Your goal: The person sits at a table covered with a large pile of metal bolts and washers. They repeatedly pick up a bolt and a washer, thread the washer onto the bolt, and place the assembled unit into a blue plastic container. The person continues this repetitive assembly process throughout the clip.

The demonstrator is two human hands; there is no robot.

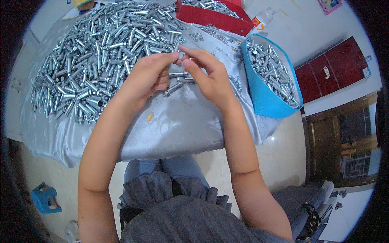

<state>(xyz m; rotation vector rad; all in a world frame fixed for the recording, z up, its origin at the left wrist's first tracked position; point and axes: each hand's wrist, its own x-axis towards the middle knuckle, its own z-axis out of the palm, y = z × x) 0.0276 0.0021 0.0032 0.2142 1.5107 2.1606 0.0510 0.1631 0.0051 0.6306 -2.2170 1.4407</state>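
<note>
My left hand (149,75) and my right hand (208,75) meet over the table, fingertips nearly touching. Thumb and forefinger of the left hand are pinched, its other fingers curled inward. The right hand's thumb and fingers close in from the other side. Between the fingertips shows a bit of a small silver metal part (181,55), mostly hidden. Beneath the hands lie a few loose sleeve anchor bolts (173,89) on the shiny grey cloth (174,133). Left of them spreads a large heap of similar anchor bolts (93,67).
A blue bin (259,95) full of anchor bolts stands at the right edge; a red box (210,20) with more sits at the back. Washers and nuts (219,52) lie scattered between. A plastic bottle (264,18) is behind. A blue stool (46,198) stands on the floor at left.
</note>
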